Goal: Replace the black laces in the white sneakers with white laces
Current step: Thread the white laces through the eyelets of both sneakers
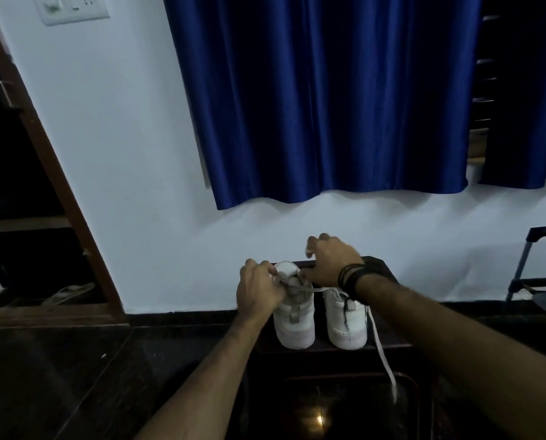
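A shiny royal-blue curtain (325,96) hangs on the far white wall above your work, with a white switch plate (71,7) at the far left and a brown wooden door frame (52,173) slanting down the left side. A dark metal-legged rack (532,265) stands at the right edge. The floor is dark, glossy tile (59,376).

The two white high-top sneakers (294,315) stand side by side, heels toward you, on a small dark table (383,271) just against the wall. Your right forearm, ringed with black wrist bands (351,277), crosses over the top of the right sneaker (348,322) and hides its opening.

Your left hand (256,287) is curled at the collar of the left sneaker, pinching a flat white lace (316,289) there. Your right hand (332,262) hovers above the shoes with fingers bent; its lower fingers meet the lace near the left shoe's tongue, though whether they grip it you cannot tell. A long free end of white lace (383,354) trails off the near right edge of the table. A thin dark strand runs down the right sneaker's heel.
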`<state>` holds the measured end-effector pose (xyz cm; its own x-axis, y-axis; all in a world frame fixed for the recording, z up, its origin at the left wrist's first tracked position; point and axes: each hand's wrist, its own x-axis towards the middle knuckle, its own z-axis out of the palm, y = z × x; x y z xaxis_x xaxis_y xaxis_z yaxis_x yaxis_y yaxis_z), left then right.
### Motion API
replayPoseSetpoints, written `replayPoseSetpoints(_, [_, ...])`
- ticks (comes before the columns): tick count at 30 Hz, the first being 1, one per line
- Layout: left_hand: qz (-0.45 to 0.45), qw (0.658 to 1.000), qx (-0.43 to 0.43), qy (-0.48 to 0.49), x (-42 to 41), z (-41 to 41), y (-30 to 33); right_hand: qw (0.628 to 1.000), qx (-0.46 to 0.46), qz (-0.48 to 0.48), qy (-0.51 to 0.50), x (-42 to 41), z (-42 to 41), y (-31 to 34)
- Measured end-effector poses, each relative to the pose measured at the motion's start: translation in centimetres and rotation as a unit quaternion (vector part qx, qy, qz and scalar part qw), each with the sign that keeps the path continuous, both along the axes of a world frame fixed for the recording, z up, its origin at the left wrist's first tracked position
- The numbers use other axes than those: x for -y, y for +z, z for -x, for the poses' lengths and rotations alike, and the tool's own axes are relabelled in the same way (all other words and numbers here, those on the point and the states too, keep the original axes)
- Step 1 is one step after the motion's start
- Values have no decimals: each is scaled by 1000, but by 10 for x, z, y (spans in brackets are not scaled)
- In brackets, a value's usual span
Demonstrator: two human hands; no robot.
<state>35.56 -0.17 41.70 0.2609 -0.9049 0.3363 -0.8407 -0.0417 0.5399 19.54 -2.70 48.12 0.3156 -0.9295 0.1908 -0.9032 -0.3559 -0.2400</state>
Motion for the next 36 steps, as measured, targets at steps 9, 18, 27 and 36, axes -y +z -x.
replayPoseSetpoints(9, [-34,970,241,-21,27,12,-7,987,150,17,-60,20,-8,-56])
replayPoseSetpoints(18, [77,982,171,-37,29,8,-16,942,285,-79,-160,36,0,-62])
replayPoseSetpoints(27, [119,959,238,-98,28,8,-18,884,418,-133,-163,37,6,-59])
replayPoseSetpoints(36, [96,938,294,-157,26,12,-14,892,406,-145,-132,30,6,-55])
